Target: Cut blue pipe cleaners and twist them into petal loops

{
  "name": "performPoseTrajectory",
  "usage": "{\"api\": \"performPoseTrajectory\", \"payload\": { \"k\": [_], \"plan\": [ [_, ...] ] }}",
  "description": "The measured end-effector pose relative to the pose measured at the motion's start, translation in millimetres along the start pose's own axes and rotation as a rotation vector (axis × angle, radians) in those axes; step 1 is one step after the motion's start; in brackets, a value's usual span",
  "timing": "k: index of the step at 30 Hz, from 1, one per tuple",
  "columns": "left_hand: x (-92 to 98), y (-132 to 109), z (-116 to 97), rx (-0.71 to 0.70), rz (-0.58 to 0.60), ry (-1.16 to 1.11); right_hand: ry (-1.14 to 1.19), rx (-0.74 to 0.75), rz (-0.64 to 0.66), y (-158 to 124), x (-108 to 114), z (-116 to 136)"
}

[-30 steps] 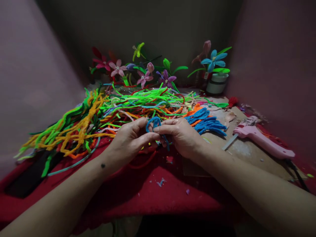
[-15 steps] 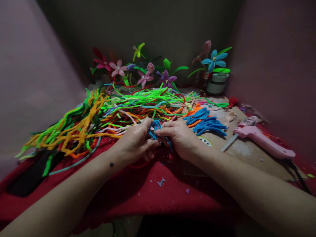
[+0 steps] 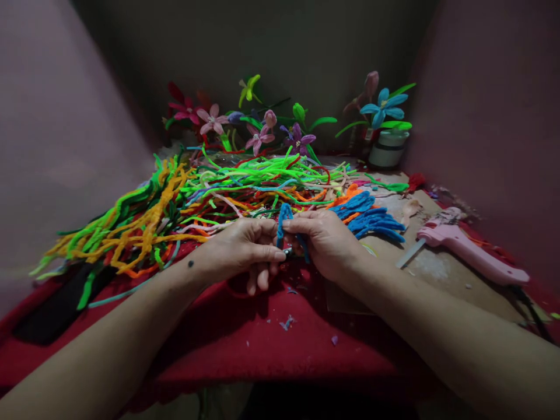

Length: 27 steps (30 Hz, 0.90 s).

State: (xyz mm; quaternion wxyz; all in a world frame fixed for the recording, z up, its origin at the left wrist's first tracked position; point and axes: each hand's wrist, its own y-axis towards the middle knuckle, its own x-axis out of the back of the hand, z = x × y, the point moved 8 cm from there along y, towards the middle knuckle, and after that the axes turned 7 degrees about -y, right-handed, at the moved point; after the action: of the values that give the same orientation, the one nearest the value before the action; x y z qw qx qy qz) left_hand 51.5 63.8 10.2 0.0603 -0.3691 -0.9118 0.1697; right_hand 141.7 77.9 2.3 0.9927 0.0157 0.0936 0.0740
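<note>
A blue pipe cleaner [image 3: 284,211], bent into a narrow loop, stands upright between my two hands above the front of the table. My right hand [image 3: 329,240] pinches it between thumb and forefinger, and one blue end hangs below those fingers. From the other side, my left hand [image 3: 245,246] has its fingers closed at the loop's left leg, the thumb lying lower. A small shiny metal piece [image 3: 287,252] shows by the left thumb tip; its kind is unclear. Just right of my hands lie blue looped pipe cleaners [image 3: 376,223] over orange ones [image 3: 352,191].
Loose pipe cleaners [image 3: 258,175] in many colours heap across the table. Behind them are pipe-cleaner flowers [image 3: 212,119] and a white pot [image 3: 388,149]. A pink glue gun [image 3: 472,251] lies on cardboard [image 3: 431,286] at right. Scraps dot the red cloth [image 3: 262,344].
The blue loop has turned more upright and narrower. My left fingers have shifted lower and loosened around it, while my right hand keeps its pinch. The view has moved slightly.
</note>
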Motion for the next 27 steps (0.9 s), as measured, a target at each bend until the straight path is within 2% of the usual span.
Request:
{"api": "performPoseTrajectory", "payload": {
  "k": [3,7,10,15,20,27],
  "plan": [
    [3.2,0,1,-0.002,0.005,-0.031,-0.015,-0.001,-0.016,-1,0,5],
    [6.3,3,3,-0.045,0.02,-0.189,-0.068,0.009,-0.04,-5,0,11],
    [9.2,6,2,-0.115,-0.04,-0.259,-0.162,0.04,-0.061,-6,2,13],
    [6.8,4,0,-0.177,-0.098,-0.235,-0.17,-0.008,-0.027,-4,0,7],
    [8.0,2,1,-0.15,-0.128,-0.131,-0.188,-0.046,0.022,-5,-7,8],
    [8.0,-2,-7,-0.229,-0.245,-0.037,-0.243,0.003,0.084,-4,-10,9]
  ]
}}
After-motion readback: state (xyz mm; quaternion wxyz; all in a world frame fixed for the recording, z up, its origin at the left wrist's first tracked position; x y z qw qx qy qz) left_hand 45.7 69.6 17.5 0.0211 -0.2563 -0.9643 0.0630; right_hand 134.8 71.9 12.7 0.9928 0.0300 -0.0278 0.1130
